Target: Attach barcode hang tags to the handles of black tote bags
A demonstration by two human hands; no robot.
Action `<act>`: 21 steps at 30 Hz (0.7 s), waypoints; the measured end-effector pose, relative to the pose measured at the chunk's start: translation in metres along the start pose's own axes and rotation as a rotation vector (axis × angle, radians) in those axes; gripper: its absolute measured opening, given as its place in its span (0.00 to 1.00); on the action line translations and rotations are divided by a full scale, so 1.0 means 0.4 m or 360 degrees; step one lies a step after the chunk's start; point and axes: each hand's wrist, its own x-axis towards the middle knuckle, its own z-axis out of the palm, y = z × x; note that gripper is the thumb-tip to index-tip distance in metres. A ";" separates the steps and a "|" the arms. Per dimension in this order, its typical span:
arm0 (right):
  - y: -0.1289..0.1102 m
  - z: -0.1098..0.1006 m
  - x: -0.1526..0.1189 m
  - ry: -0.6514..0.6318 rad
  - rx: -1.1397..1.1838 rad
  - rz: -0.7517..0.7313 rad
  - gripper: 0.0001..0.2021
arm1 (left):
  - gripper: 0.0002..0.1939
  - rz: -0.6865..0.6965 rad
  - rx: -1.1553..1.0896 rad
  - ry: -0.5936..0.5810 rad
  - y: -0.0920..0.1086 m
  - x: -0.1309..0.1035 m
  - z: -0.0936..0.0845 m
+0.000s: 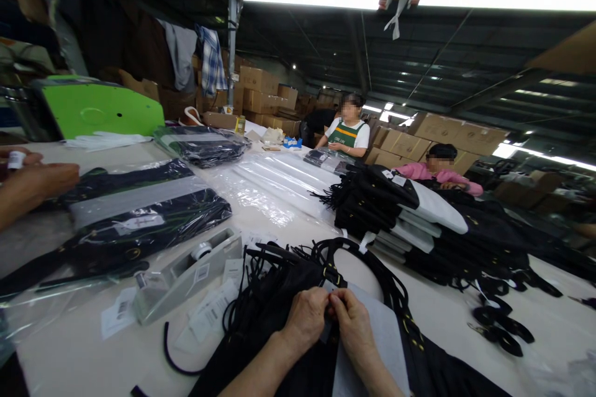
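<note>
- A long white table [84, 347] carries the whole scene and serves as the landmark; cardboard boxes [261, 90] are stacked beyond its far end.
- A heap of black bags [395, 211], interleaved with white sheets, sits at the table's right side, well apart from the wearer's hands.
- Two people sit at the far right of the table: one in a green apron [347, 133], one in pink [431, 170].
- Bagged black goods [139, 217] in clear plastic lie on the table's left half; a green panel [102, 108] stands at its far-left end.
- A black bag [270, 316] lies at the table's near edge, its straps [363, 267] looped toward the centre, a white sheet [377, 335] on top of it.
- A grey tape dispenser [186, 273] rests just left of that bag, among loose paper labels [118, 310].
- At the table's left edge a co-worker's hand [28, 183] holds a small white item.
- The left hand [305, 316] and right hand [354, 325] meet over the bag at the near edge, fingertips pressed together, pinching a small part of it by the brass buckle [331, 276]; what exactly they pinch is hidden.
</note>
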 end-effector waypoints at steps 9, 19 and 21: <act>0.011 0.006 0.003 0.0033 -0.0063 -0.0045 0.10 | 0.09 -0.0024 -0.0238 -0.0028 -0.001 0.001 -0.020; 0.007 0.014 0.002 0.0014 -0.0007 0.0020 0.10 | 0.11 -0.0104 -0.0127 -0.0016 0.010 -0.002 -0.018; 0.009 0.017 0.000 0.0028 -0.0016 0.0020 0.09 | 0.11 -0.0112 -0.0099 -0.0020 0.009 -0.003 -0.016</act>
